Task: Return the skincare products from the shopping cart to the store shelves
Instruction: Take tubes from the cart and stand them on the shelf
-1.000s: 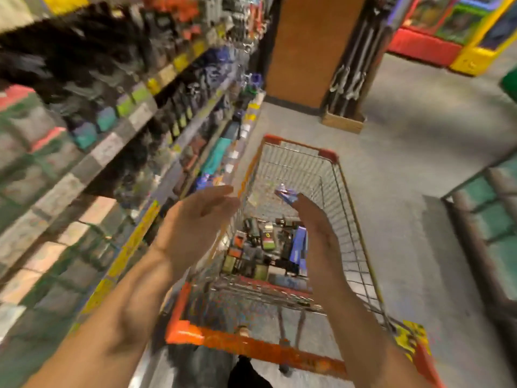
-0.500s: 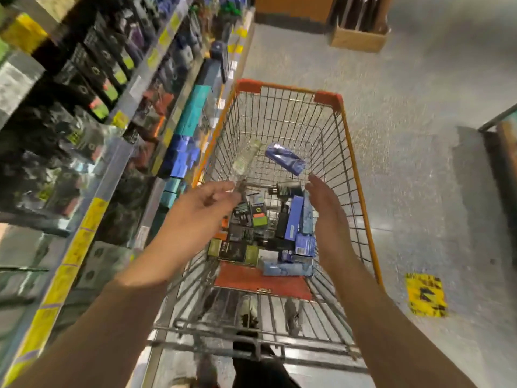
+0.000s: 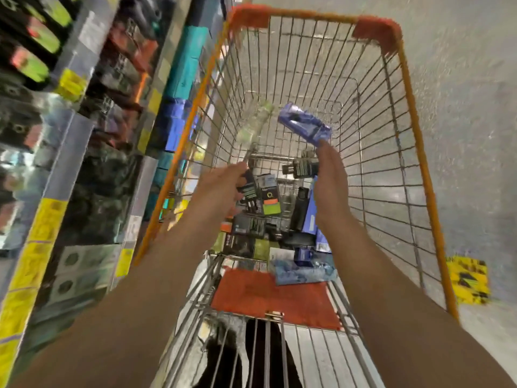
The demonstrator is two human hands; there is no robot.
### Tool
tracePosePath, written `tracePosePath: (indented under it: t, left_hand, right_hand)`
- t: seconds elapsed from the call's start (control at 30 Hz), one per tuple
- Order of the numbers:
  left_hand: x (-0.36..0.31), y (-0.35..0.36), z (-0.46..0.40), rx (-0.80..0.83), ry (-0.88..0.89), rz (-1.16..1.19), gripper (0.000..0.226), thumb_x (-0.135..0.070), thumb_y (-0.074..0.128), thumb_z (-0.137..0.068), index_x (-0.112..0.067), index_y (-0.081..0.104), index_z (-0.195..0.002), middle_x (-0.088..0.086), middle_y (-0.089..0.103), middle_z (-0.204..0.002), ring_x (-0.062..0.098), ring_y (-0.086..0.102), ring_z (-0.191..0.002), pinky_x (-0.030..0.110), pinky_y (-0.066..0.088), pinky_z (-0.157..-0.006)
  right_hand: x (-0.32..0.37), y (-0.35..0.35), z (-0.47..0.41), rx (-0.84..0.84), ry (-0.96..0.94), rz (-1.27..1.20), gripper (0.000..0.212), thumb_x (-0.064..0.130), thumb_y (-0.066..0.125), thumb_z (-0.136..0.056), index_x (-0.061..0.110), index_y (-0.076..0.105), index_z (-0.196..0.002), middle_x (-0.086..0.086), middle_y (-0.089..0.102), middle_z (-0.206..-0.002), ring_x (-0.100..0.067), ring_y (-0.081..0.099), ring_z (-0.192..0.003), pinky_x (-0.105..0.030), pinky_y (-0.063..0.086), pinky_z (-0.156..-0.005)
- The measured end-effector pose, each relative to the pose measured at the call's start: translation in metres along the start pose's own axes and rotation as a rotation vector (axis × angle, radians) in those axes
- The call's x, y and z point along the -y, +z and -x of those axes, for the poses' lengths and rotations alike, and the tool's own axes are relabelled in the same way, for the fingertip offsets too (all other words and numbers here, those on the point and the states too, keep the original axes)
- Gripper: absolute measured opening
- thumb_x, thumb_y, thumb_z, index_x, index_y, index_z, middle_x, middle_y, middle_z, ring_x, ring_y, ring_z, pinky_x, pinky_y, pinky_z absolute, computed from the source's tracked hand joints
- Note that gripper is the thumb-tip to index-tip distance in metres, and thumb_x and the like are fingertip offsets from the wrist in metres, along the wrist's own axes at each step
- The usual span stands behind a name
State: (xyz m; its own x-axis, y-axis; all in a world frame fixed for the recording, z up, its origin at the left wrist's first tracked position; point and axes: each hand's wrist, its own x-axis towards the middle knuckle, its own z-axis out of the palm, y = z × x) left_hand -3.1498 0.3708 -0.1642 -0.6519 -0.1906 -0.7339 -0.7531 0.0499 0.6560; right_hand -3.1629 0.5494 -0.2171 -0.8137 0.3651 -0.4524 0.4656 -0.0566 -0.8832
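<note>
Left hand [image 3: 221, 191] curled round a dark box [image 3: 249, 191] inside the shopping cart [image 3: 414, 130]; right hand [image 3: 330, 186] flat, fingers straight, tips by a blue pack [image 3: 305, 127], contact unclear; both reach deeper vs a sec ago, left then held nothing; shelves [image 3: 84, 135] w/ boxed stock on the left; skincare products [image 3: 263, 236] piled at cart's near end; yellow floor sticker [image 3: 467, 278] right.

cart [image 3: 372, 113]: bare metal wire, orange-coated rim | seat flap [image 3: 274, 298]: matt red plastic | pouch [image 3: 305, 126]: glossy blue | floor [image 3: 461, 107]: speckled grey
</note>
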Motion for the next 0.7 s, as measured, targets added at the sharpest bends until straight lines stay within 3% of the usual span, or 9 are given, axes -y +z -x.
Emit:
tracePosePath:
  t: [0.1, 0.23, 0.3, 0.37, 0.43, 0.53, 0.6, 0.7]
  left_hand:
    - [0.013, 0.015, -0.025, -0.022, -0.068, 0.065, 0.031, -0.05, 0.057, -0.098, -0.025, 0.07, -0.111, -0.006, 0.071, -0.111, 0.017, 0.063, -0.097, 0.032, 0.051, -0.069]
    - [0.03, 0.03, -0.055, -0.029, -0.165, 0.167, 0.043, -0.055, 0.049, -0.101, -0.022, 0.065, -0.125, -0.002, 0.064, -0.125, 0.021, 0.058, -0.115, 0.046, 0.052, -0.1]
    - [0.035, 0.037, -0.066, -0.033, -0.208, 0.218, 0.051, -0.057, 0.047, -0.102, -0.02, 0.061, -0.134, 0.001, 0.061, -0.131, 0.025, 0.056, -0.119, 0.049, 0.05, -0.104]
    - [0.038, 0.044, -0.078, -0.052, -0.229, 0.256, 0.054, -0.059, 0.045, -0.101, -0.02, 0.059, -0.135, 0.001, 0.06, -0.134, 0.026, 0.055, -0.122, 0.049, 0.049, -0.104]
    - [0.041, 0.049, -0.089, -0.069, -0.244, 0.283, 0.051, -0.059, 0.043, -0.102, -0.022, 0.058, -0.132, 0.001, 0.059, -0.135, 0.026, 0.054, -0.123, 0.048, 0.049, -0.105]
    - [0.046, 0.052, -0.107, -0.091, -0.267, 0.328, 0.051, -0.057, 0.043, -0.103, -0.023, 0.058, -0.138, 0.002, 0.059, -0.137, 0.026, 0.054, -0.124, 0.047, 0.048, -0.104]
    - [0.051, 0.051, -0.118, -0.098, -0.291, 0.349, 0.051, -0.055, 0.043, -0.104, -0.021, 0.057, -0.14, 0.002, 0.059, -0.137, 0.026, 0.054, -0.124, 0.047, 0.047, -0.105]
    - [0.063, 0.047, -0.129, -0.11, -0.308, 0.387, 0.038, -0.053, 0.043, -0.104, -0.024, 0.062, -0.118, -0.004, 0.063, -0.115, 0.02, 0.058, -0.106, 0.045, 0.047, -0.105]
  right_hand:
    - [-0.021, 0.014, -0.035, -0.04, 0.015, 0.035, 0.046, 0.047, 0.039, -0.11, 0.025, 0.053, -0.148, 0.007, 0.053, -0.149, -0.01, 0.047, -0.134, -0.033, 0.037, -0.112]
    - [-0.051, 0.031, -0.075, -0.011, 0.005, 0.093, 0.05, 0.055, 0.038, -0.105, 0.029, 0.056, -0.144, 0.006, 0.058, -0.142, -0.015, 0.053, -0.128, -0.035, 0.041, -0.102]
    - [-0.062, 0.042, -0.095, 0.015, -0.039, 0.186, 0.058, 0.061, 0.037, -0.1, 0.027, 0.057, -0.142, 0.0, 0.058, -0.142, -0.018, 0.054, -0.126, -0.033, 0.041, -0.096]
    - [-0.074, 0.055, -0.114, 0.048, -0.105, 0.3, 0.056, 0.058, 0.043, -0.1, 0.026, 0.055, -0.145, -0.004, 0.056, -0.147, -0.022, 0.053, -0.131, -0.038, 0.045, -0.104]
    - [-0.087, 0.067, -0.134, 0.082, -0.207, 0.421, 0.052, 0.046, 0.051, -0.104, 0.021, 0.053, -0.149, -0.005, 0.053, -0.152, -0.023, 0.047, -0.14, -0.042, 0.038, -0.116]
    - [-0.106, 0.087, -0.163, 0.117, -0.4, 0.65, 0.051, 0.033, 0.058, -0.1, 0.012, 0.053, -0.147, -0.01, 0.055, -0.148, -0.029, 0.045, -0.14, -0.043, 0.034, -0.118]
    - [-0.119, 0.1, -0.181, 0.177, -0.505, 0.895, 0.056, 0.03, 0.059, -0.097, 0.013, 0.05, -0.15, -0.014, 0.052, -0.15, -0.034, 0.041, -0.143, -0.05, 0.034, -0.118]
    - [-0.126, 0.121, -0.2, 0.286, -0.618, 1.236, 0.067, 0.025, 0.062, -0.095, 0.021, 0.037, -0.157, -0.014, 0.034, -0.163, -0.038, 0.024, -0.153, -0.058, 0.029, -0.12]
